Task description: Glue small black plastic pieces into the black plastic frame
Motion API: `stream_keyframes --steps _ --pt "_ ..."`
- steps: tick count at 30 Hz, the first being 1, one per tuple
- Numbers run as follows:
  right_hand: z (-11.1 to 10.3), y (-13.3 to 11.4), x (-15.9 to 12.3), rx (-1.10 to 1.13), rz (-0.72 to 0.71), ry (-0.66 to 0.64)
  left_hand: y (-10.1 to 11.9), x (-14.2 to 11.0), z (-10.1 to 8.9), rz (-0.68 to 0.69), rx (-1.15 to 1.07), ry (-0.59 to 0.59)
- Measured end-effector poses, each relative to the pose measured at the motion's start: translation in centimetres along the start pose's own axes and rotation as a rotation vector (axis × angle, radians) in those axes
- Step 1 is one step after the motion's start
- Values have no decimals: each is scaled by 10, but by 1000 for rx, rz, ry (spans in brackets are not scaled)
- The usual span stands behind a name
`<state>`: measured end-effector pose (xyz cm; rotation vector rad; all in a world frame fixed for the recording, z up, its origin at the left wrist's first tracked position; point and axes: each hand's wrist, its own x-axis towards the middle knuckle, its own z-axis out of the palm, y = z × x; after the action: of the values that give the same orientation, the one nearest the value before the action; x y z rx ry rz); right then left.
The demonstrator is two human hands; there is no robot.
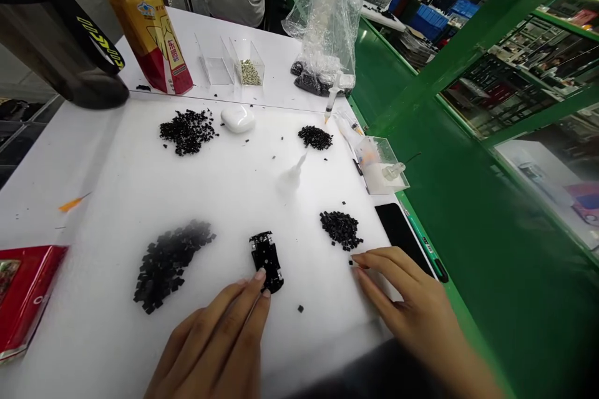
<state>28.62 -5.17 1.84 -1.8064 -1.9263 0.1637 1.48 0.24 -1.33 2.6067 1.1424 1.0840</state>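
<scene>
A small black car-shaped plate (266, 255), with cut-outs and shiny spots at its top end, lies on the white work surface. My left hand (219, 330) has its fingers close together, their tips pressed on the plate's lower left edge. My right hand (407, 299) brings thumb and forefinger together around a tiny black square piece (350, 262) at their tips. Just above it is a pile of black square pieces (340, 229). Another loose square (300, 308) lies between my hands. A larger pile of black squares (168, 262) spreads out to the left.
Farther back sit two piles of tiny black parts (187, 132) (315, 137), a white rounded object (238, 119) and an upright white nozzle bottle (292, 176). A syringe (332, 96), clear box (384, 168) and phone (402, 234) line the right side. A drink bottle (150, 31) stands back left.
</scene>
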Motion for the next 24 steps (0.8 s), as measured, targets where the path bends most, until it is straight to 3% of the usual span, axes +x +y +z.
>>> stream_keyframes --steps 5,10,15,19,24 --pt "3 -3 7 -93 -139 0 2 2 0 23 18 -7" --pt "18 -19 5 67 -96 4 4 1 -2 -1 5 -19" --pt "23 -23 0 82 -55 125 4 2 -2 -2 -5 -35" --pt "12 -19 4 186 112 2 5 4 -3 6 -10 -5" --pt "2 -19 15 189 146 -154 6 6 -3 0 -15 -9"
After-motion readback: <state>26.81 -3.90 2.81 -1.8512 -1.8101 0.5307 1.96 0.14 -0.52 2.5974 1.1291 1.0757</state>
